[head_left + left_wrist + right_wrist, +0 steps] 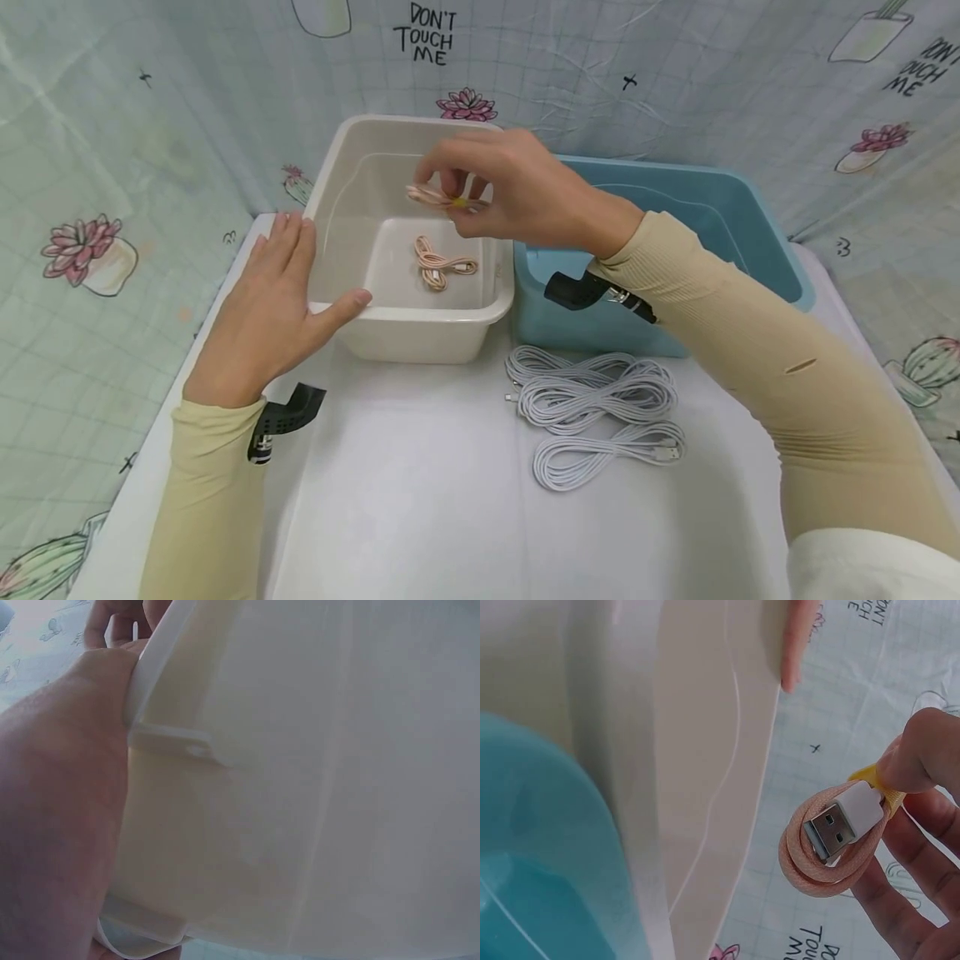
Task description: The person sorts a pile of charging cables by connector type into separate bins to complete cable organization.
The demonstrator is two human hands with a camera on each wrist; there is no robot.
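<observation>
Over the cream bin [420, 337], my right hand [502, 183] pinches a coiled pink USB cable [431, 197] with a yellow tie round it. The right wrist view shows the same USB cable [829, 840] close up, its metal plug facing out and the thumb on the yellow tie. Another pink cable [435, 265] lies coiled on the bin's floor. My left hand [273, 300] rests on the bin's left front corner, fingers straight along the rim and thumb over the front edge. In the left wrist view that hand [67, 780] lies against the bin's outer wall [225, 847].
A blue bin [757, 242] stands right beside the cream one, partly behind my right forearm. In front of it, several coiled white cables [600, 400] lie on the white table [405, 500]. A patterned cloth [225, 100] hangs behind and at the sides.
</observation>
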